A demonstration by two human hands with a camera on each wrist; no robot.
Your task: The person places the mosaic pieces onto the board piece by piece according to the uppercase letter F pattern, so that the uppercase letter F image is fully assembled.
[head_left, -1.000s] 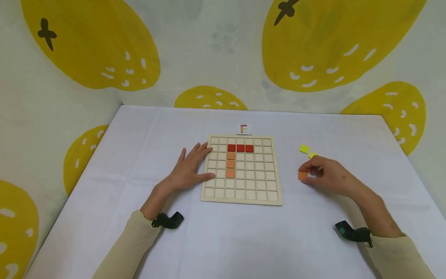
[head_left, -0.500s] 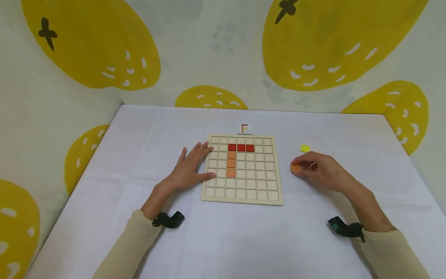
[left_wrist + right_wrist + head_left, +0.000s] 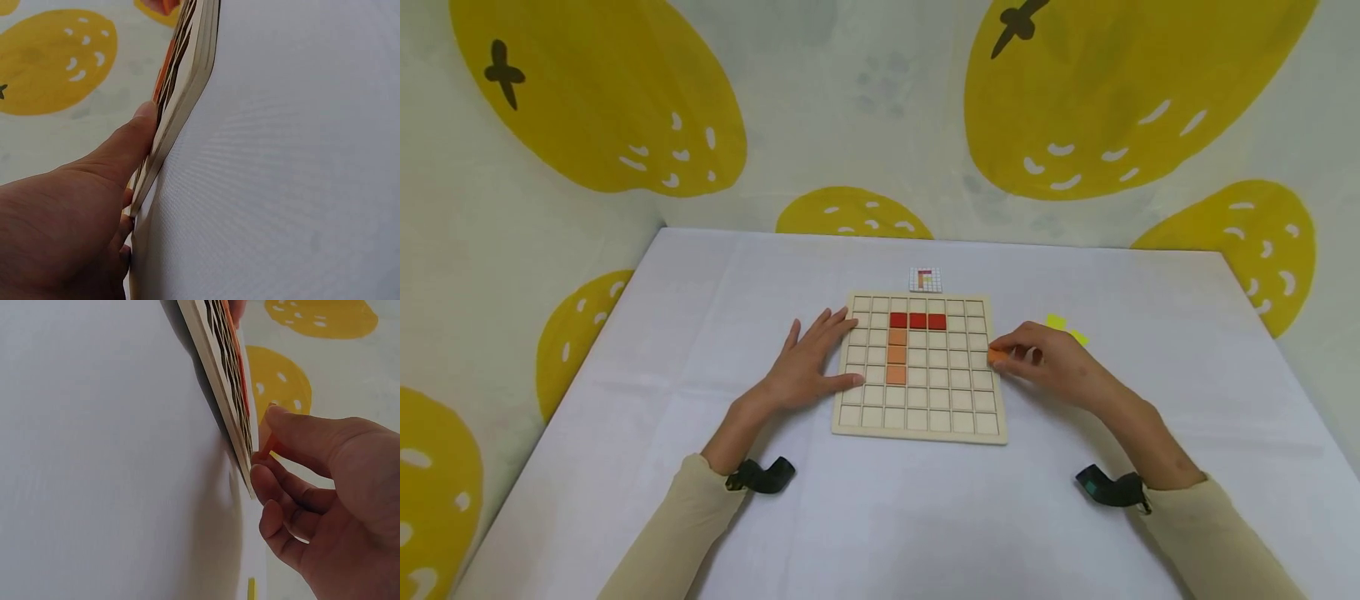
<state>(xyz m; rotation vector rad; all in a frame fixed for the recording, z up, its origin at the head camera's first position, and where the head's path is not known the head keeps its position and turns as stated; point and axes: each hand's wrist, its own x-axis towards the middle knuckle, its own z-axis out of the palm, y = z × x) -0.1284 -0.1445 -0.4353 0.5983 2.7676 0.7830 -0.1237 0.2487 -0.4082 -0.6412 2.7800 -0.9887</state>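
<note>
A wooden grid board (image 3: 917, 422) lies on the table, with three red tiles (image 3: 917, 321) in a row near its top. Below the leftmost red one, three orange tiles (image 3: 897, 355) run down a column. My left hand (image 3: 801, 367) rests at the board's left edge, fingers spread, thumb and fingertips touching the frame. At the right edge of the board, my right hand (image 3: 1052, 362) pinches an orange tile (image 3: 997, 356) between thumb and fingers. In the right wrist view the pinched tile (image 3: 267, 432) stands tilted, close to the board's rim.
A small pattern card (image 3: 925, 279) lies just behind the board. Two yellow tiles, one of them this far tile (image 3: 1056, 322), lie on the white tablecloth (image 3: 910, 517) beyond my right hand. A wall with yellow fruit shapes (image 3: 853, 212) rises behind the table.
My right hand has moved left with the orange tile, from beside the yellow tiles to the board's right edge. The left hand has stayed in place.
</note>
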